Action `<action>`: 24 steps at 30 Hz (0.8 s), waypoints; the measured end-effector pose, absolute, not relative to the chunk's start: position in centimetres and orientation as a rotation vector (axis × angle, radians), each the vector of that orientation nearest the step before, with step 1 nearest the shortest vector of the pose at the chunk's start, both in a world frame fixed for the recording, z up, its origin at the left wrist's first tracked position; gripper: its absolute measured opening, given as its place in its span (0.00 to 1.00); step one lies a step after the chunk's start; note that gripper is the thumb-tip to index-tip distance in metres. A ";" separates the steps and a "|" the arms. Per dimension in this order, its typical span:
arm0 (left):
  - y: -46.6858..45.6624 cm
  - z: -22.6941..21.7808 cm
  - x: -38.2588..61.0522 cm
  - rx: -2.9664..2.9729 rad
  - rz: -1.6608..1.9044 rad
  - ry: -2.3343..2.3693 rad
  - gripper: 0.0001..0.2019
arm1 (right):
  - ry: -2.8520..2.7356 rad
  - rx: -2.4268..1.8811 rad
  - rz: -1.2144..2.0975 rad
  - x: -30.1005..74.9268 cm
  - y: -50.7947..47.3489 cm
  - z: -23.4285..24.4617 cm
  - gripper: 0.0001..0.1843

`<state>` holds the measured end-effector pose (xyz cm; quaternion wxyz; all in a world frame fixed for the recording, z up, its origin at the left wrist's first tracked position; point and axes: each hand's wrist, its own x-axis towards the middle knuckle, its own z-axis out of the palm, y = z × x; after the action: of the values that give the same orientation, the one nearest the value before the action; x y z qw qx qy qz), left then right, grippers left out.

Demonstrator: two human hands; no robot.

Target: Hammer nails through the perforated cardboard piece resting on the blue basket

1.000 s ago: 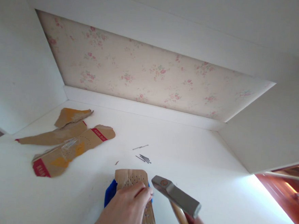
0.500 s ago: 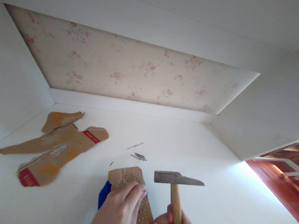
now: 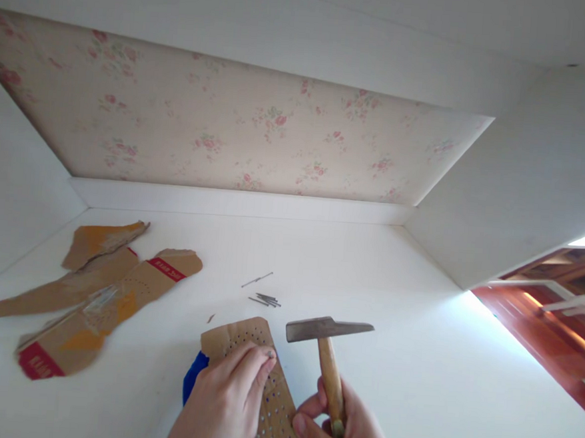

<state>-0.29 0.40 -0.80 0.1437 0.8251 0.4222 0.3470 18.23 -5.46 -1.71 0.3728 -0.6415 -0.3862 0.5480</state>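
My right hand [image 3: 345, 429] grips the wooden handle of a hammer [image 3: 327, 341], whose steel head is level just above the white surface. My left hand [image 3: 227, 404] rests on a perforated strip of brown cardboard [image 3: 261, 377], with thumb and forefinger pinched at its right edge on what looks like a small nail [image 3: 270, 354]. A blue object [image 3: 191, 382] shows under the cardboard's left side. Several loose nails [image 3: 263, 297] lie on the surface just beyond the cardboard.
Torn pieces of printed brown cardboard packaging [image 3: 92, 292] lie at the left on the white shelf [image 3: 413, 361]. A floral-papered back panel [image 3: 228, 134] and white side walls enclose the space. Red-brown flooring [image 3: 555, 324] shows at the right, past the shelf's edge.
The hammer has swung from tilted at the right to upright beside my left hand, its head level and nearer the cardboard. My view has shifted, so the scene has slid left.
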 end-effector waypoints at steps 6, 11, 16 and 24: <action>0.5 -0.7 -0.2 2.312 1.036 1.237 0.10 | -1.001 -1.608 1.424 18.5 -5.6 -2.1 0.23; 0.6 -0.6 -0.1 2.318 1.024 1.251 0.10 | -1.015 -1.609 1.418 18.5 -5.5 -1.7 0.20; 0.6 -0.1 -0.1 2.295 1.017 1.229 0.11 | -1.029 -1.605 1.425 18.5 -5.4 -1.4 0.20; 0.8 -0.1 -0.1 2.255 1.010 1.245 0.11 | -1.020 -1.608 1.394 18.7 -5.6 -2.2 0.20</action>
<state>-0.14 0.79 -0.14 0.1862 0.8008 0.4420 0.3588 18.66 -5.65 -2.24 0.3810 -0.6299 -0.3996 0.5462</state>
